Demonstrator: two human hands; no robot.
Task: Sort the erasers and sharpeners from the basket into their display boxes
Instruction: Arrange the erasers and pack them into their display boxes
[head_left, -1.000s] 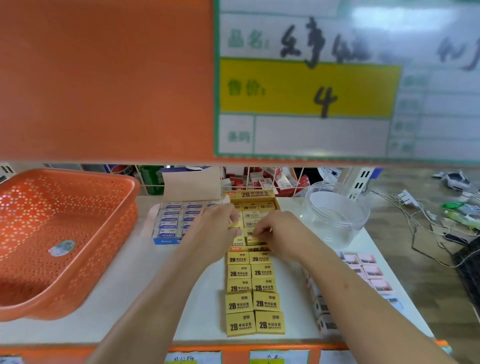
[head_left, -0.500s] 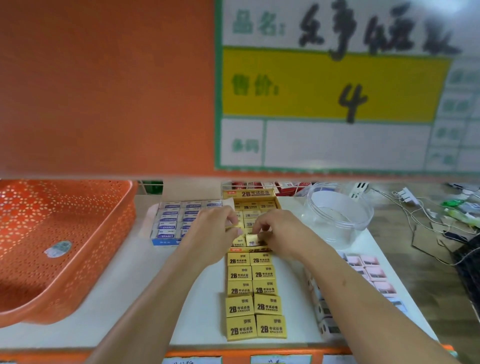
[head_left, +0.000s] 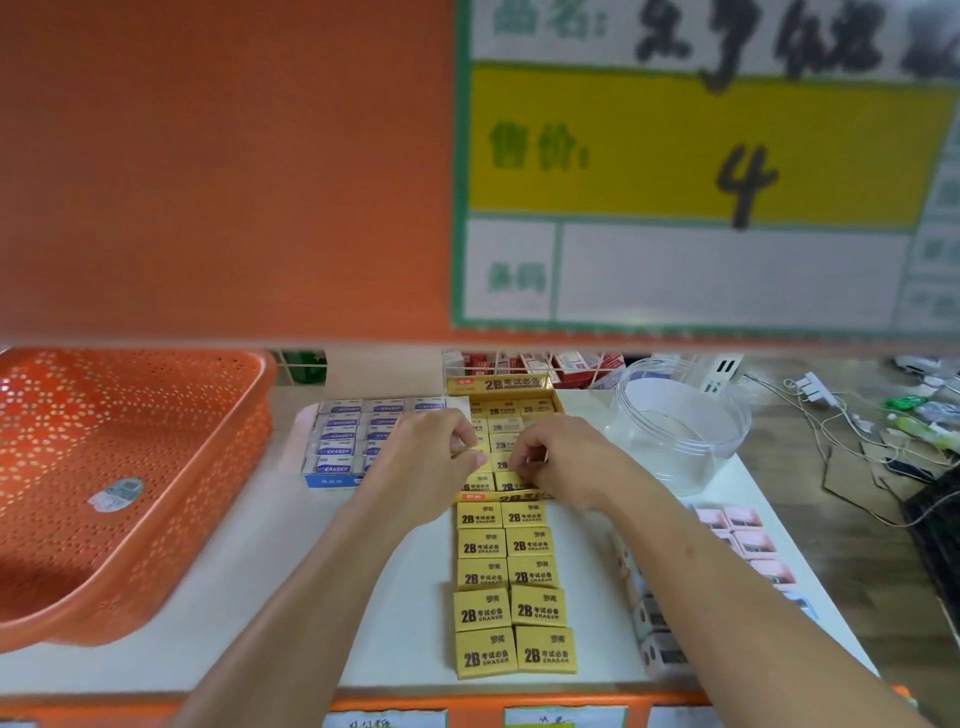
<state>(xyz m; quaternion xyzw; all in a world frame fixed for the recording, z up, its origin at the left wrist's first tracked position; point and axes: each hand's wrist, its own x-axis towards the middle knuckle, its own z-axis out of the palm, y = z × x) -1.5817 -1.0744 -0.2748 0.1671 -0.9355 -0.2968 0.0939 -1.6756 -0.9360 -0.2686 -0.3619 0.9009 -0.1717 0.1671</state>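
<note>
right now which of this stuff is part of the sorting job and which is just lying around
Job: orange basket, yellow 2B display box, loose 2B erasers, blue eraser box, pink sharpeners, left hand, right hand.
Lying about: clear plastic tub, cables, price sign.

- One wide-angle view from the person's head faces forward and down onto the bench (head_left: 234, 597).
- It sits close: both forearms enter from the bottom edge, and the left hand (head_left: 431, 457) and right hand (head_left: 561, 462) meet mid-frame.
- A shelf front (head_left: 223, 171), very near the lens and blurred, fills the upper half.
- The floor (head_left: 779, 410) shows at right.
</note>
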